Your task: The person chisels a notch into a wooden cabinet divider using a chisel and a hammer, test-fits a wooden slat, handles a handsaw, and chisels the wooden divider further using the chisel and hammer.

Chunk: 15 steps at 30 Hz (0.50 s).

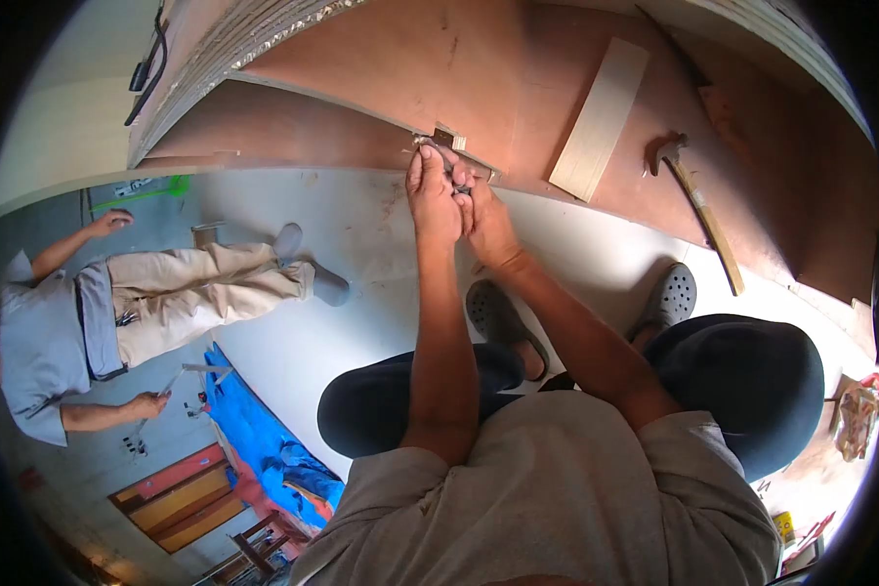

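There, at the notched brown board (391,63), left hand (436,198) and right hand (488,223) curl fingers round a small dark piece (462,188)!

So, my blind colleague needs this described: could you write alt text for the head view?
A squatting person holds their left hand and right hand together at the notched edge of a brown panel, curled about a small dark object, mostly hidden. A hammer and a pale board lie to the right; on the left, another person stands.
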Motion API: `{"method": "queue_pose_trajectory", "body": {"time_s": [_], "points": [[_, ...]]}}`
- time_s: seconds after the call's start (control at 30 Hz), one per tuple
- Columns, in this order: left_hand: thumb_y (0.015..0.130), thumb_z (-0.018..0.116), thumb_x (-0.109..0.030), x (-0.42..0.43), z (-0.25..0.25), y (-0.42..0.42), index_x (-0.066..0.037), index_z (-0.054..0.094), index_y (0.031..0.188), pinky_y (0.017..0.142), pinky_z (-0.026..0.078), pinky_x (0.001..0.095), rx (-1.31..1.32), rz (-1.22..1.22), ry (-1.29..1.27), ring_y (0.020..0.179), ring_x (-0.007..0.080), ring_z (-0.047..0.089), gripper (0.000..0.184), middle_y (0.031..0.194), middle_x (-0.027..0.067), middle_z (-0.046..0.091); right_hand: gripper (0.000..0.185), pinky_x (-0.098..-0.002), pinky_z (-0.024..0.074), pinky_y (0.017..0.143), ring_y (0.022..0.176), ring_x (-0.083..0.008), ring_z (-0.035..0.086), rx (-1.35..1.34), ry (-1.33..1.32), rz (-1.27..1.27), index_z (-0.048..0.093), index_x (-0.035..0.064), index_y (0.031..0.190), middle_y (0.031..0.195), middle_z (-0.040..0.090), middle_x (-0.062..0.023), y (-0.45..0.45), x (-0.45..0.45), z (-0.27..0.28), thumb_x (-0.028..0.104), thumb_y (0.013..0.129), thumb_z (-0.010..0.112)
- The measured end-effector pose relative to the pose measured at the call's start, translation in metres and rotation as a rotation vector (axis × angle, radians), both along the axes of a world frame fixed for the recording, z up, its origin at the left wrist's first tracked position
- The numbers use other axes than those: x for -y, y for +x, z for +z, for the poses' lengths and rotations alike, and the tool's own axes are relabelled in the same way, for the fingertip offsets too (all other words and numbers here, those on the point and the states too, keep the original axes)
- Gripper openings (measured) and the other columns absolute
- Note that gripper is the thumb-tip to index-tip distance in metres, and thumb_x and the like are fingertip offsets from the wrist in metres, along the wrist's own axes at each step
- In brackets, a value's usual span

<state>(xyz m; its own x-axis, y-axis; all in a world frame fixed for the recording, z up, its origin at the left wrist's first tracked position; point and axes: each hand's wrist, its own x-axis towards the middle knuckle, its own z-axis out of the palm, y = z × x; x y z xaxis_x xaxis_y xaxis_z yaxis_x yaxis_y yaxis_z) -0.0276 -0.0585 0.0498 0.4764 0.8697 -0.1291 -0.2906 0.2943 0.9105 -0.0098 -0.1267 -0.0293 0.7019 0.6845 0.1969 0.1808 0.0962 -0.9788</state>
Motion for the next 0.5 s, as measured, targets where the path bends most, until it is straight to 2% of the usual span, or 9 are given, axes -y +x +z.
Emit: {"method": "queue_pose_trajectory", "body": {"time_s": [0.03, 0.17, 0.23, 0.37, 0.5], "points": [[0.108, 0.051, -0.037, -0.003, -0.005, -0.002, -0.005, 0.055, 0.094, 0.056, 0.047, 0.0265, -0.145, 0.03, 0.026, 0.061, 0.0153, 0.051, 0.035, 0.07, 0.004, 0.053, 0.026, -0.0563, 0.0502, 0.074, 0.087, -0.054, 0.062, -0.027, -0.007, 0.04, 0.049, -0.0022, 0.114, 0.097, 0.063, -0.0343, -0.002, 0.001, -0.001, 0.022, 0.104, 0.051], [0.109, 0.049, -0.034, 0.005, 0.001, -0.003, -0.004, 0.057, 0.098, 0.055, 0.046, 0.0248, -0.201, -0.071, 0.145, 0.063, 0.0136, 0.054, 0.033, 0.07, 0.0039, 0.053, 0.026, -0.0572, 0.0497, 0.073, 0.086, -0.0544, 0.062, -0.065, 0.085, -0.076, 0.048, -0.0021, 0.114, 0.095, 0.063, -0.0346, -0.015, 0.007, 0.005, 0.022, 0.104, 0.051], [0.109, 0.049, -0.034, 0.003, 0.004, -0.004, -0.004, 0.058, 0.1, 0.053, 0.045, 0.0241, -0.208, -0.07, 0.137, 0.063, 0.0132, 0.054, 0.032, 0.07, 0.0034, 0.054, 0.025, -0.0582, 0.0494, 0.071, 0.085, -0.0552, 0.062, -0.157, -0.053, 0.02, 0.047, -0.0022, 0.113, 0.094, 0.063, -0.0348, -0.012, 0.006, 0.014, 0.021, 0.104, 0.051], [0.109, 0.048, -0.033, 0.005, 0.005, -0.001, -0.004, 0.058, 0.103, 0.047, 0.04, 0.0222, -0.283, -0.077, 0.076, 0.064, 0.0127, 0.057, 0.031, 0.072, 0.0027, 0.057, 0.024, -0.0592, 0.0485, 0.069, 0.084, -0.0556, 0.061, -0.11, 0.065, -0.099, 0.047, -0.0023, 0.11, 0.092, 0.063, -0.035, -0.011, 0.005, 0.011, 0.021, 0.104, 0.051], [0.108, 0.051, -0.035, 0.007, 0.002, 0.007, -0.006, 0.059, 0.103, 0.051, 0.042, 0.025, -0.299, -0.098, 0.111, 0.068, 0.0151, 0.061, 0.03, 0.074, 0.0045, 0.061, 0.023, -0.0596, 0.0487, 0.07, 0.084, -0.0546, 0.062, -0.102, -0.016, -0.083, 0.047, -0.0021, 0.109, 0.092, 0.064, -0.0342, -0.001, 0.004, 0.003, 0.02, 0.103, 0.051]]}}
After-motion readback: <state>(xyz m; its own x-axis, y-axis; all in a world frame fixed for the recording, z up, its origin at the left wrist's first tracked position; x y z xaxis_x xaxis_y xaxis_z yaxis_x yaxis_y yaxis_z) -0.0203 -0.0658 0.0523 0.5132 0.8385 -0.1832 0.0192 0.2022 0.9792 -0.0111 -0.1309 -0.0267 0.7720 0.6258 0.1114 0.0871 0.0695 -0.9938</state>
